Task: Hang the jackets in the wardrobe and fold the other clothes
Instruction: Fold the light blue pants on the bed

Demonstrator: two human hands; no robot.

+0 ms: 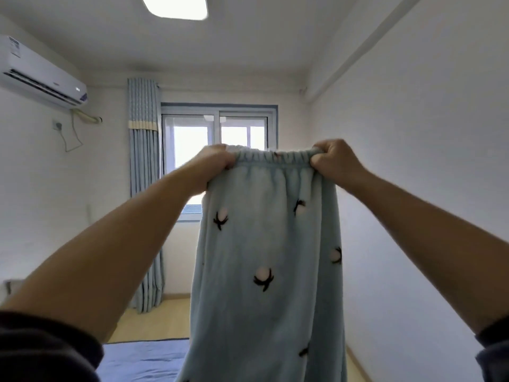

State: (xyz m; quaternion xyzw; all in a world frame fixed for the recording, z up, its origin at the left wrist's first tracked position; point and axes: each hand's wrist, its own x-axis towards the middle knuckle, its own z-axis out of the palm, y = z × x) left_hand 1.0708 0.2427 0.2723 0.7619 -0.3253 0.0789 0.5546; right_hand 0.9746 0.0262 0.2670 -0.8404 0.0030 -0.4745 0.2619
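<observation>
- Trousers [261, 244]: pale blue fleece, pink-white cotton-boll print with dark sprigs. Held up in the air by both grips.
- Left grip [217, 161]: closed, fingers curled round the left end of the waistband [275, 156]. Arm stretched out in front.
- Right grip [336, 158]: closed the same way on the right end of the waistband. Roughly level with the left grip.
- Waistband: elastic, gathered, pulled roughly straight between the two grips.
- The rest of the trousers hangs straight down below both grips and runs out of the bottom of the frame. Lower end not visible.
- Legs appear to lie together as one panel. Cannot tell front from back.
- Bed [143, 359]: blue sheet, well below the left grip, just left of the hanging fabric. Cannot tell whether the trousers touch it.
- Window [192, 139]: straight behind the grips, partly covered by the trousers.
- Curtain [144, 175]: blue-grey, drawn to one side, left of the left grip, reaching down to the wooden floor [154, 315].
- Air conditioner [41, 75]: wall unit, high and far left of the left grip. A cable runs down near a wall socket [57, 124].
- Ceiling light [175, 6]: lit, high above the left grip.
- Dark sleeves [41, 354]: pushed up both forearms, close to the camera.
</observation>
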